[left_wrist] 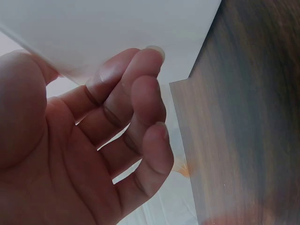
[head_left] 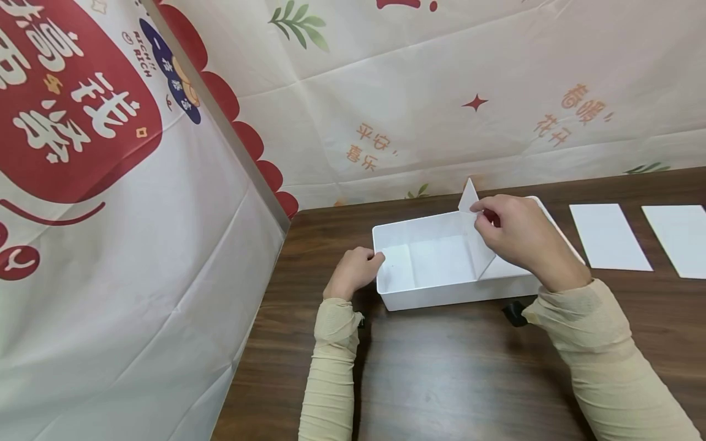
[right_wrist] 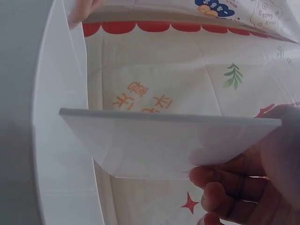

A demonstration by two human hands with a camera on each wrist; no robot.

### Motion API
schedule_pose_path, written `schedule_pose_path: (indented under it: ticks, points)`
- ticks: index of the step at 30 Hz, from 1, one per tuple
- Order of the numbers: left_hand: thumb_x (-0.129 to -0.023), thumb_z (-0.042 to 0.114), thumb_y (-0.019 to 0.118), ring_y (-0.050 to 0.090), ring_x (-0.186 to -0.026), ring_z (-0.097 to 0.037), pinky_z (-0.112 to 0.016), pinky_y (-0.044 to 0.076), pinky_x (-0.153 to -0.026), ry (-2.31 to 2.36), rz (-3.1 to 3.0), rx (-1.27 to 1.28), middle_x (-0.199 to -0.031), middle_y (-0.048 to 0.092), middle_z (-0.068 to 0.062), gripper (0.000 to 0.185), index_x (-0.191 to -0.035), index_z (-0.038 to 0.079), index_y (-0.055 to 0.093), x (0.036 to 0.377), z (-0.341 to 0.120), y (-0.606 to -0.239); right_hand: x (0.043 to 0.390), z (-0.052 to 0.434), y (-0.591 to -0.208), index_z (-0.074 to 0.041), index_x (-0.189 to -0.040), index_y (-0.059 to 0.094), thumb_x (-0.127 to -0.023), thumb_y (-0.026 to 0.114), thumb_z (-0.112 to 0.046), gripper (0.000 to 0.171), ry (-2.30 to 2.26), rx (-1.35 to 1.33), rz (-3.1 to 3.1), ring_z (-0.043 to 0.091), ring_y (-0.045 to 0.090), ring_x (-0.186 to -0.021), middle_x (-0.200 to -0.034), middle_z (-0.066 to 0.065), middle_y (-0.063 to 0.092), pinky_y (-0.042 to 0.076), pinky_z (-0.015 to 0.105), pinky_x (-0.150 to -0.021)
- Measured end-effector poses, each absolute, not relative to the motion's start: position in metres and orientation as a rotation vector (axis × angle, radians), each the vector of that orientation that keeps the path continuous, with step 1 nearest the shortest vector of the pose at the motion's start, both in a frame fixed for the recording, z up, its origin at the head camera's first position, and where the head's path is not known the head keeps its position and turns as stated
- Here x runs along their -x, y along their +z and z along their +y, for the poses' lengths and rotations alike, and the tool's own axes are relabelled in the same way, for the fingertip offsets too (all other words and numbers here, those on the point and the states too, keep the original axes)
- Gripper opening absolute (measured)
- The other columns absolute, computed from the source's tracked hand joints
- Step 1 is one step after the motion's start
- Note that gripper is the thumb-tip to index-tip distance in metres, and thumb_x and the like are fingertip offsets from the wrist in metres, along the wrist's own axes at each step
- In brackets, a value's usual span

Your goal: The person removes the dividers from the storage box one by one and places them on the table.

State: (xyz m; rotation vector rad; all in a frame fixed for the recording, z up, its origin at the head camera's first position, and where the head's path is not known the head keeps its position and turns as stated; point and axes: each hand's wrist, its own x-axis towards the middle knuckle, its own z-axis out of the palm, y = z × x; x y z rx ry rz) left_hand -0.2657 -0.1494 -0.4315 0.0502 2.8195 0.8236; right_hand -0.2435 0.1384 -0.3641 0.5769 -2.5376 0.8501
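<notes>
A long white open box stands on the dark wooden table. My left hand grips its left end, thumb over the rim; in the left wrist view its curled fingers lie against the outside of the white wall. A thin white divider panel crosses the box, tilted, with one corner above the back rim. My right hand pinches this panel near its upper edge. In the right wrist view the panel spans the box, with the right fingertips against it.
Two flat white panels, a nearer one and a farther one, lie on the table right of the box. A printed cloth hangs behind the table, and another hangs at the left.
</notes>
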Motion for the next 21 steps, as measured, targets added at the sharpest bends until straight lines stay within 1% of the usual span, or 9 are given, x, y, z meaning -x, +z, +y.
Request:
schedule_pose_path:
  ticks: [7, 11, 15, 21]
  points:
    - [-0.100, 0.037, 0.042, 0.040, -0.057, -0.014, -0.029, 0.035, -0.056, 0.820, 2.826, -0.069, -0.060, 0.039, 0.002, 0.043, -0.064, 0.015, 0.046, 0.265, -0.149, -0.432, 0.237, 0.151, -0.362, 0.006, -0.104, 0.071, -0.090, 0.054, -0.003, 0.024, 0.879, -0.521, -2.591, 0.026, 0.055, -0.071, -0.088, 0.020, 0.069, 0.044, 0.037, -0.061]
    - [-0.100, 0.037, 0.042, 0.041, -0.058, -0.014, -0.029, 0.035, -0.056, 0.825, 2.826, -0.071, -0.062, 0.039, 0.002, 0.042, -0.064, 0.015, 0.048, 0.265, -0.149, -0.432, 0.234, 0.156, -0.361, 0.008, -0.105, 0.070, -0.090, 0.054, -0.003, 0.025, 0.870, -0.497, -2.617, 0.029, 0.055, -0.074, -0.092, 0.023, 0.068, 0.045, 0.039, -0.062]
    - [-0.100, 0.036, 0.042, 0.041, -0.057, -0.014, -0.029, 0.035, -0.056, 0.829, 2.826, -0.079, -0.060, 0.041, 0.002, 0.043, -0.063, 0.015, 0.049, 0.266, -0.149, -0.432, 0.232, 0.162, -0.361, 0.008, -0.105, 0.070, -0.090, 0.054, -0.004, 0.025, 0.858, -0.479, -2.620, 0.028, 0.055, -0.074, -0.090, 0.021, 0.068, 0.045, 0.039, -0.062]
    - [-0.099, 0.035, 0.043, 0.040, -0.057, -0.014, -0.029, 0.035, -0.055, 0.834, 2.830, -0.083, -0.059, 0.040, 0.002, 0.042, -0.062, 0.015, 0.047, 0.267, -0.150, -0.433, 0.230, 0.170, -0.360, 0.008, -0.105, 0.070, -0.090, 0.054, -0.004, 0.025, 0.846, -0.457, -2.617, 0.028, 0.054, -0.073, -0.089, 0.021, 0.067, 0.044, 0.038, -0.061]
